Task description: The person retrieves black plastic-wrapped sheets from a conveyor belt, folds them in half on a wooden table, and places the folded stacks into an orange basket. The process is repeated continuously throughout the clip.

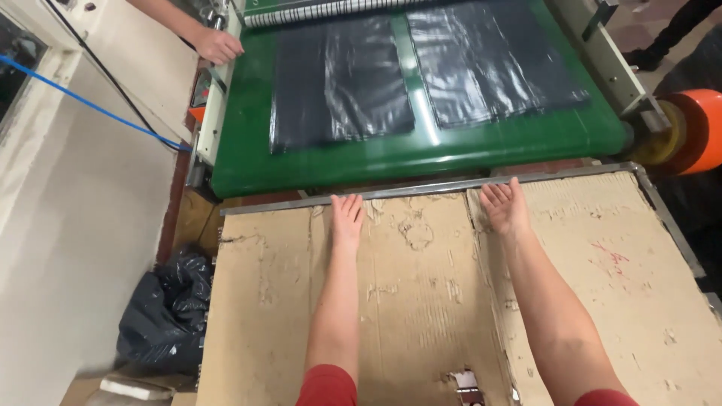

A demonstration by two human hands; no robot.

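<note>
Head view, looking down over a worn cardboard-covered tabletop [421, 301] toward a green conveyor belt [421, 154]. Cut off at the top edge: the far end of the belt and its ribbed roller [316, 10]. Cut off at 2 o'clock: an orange roll [696, 128], only partly in frame. Hard to make out at 6 o'clock: a small shiny object [466, 387] showing through a tear in the cardboard.

Left hand [347, 218] flat, palm down, fingers straight and together, pointing to 12 o'clock, tips at the metal edge strip [421, 188]; released, grasping nothing. Right hand [505, 207] likewise flat and released on the cardboard, fingertips at the same strip, well apart from the left. Both forearms stretched forward, red sleeves at 6 o'clock.

On the belt at 12 o'clock, just beyond the fingertips: two stacks of black plastic bags, left stack [338, 83] and right stack [489, 60], side by side with a strip of green between.

At 11 o'clock, another person's hand [216, 45] resting on the machine's frame. At 8 o'clock, on the floor, a crumpled black bag [165, 316], bulging, contents hidden.
</note>
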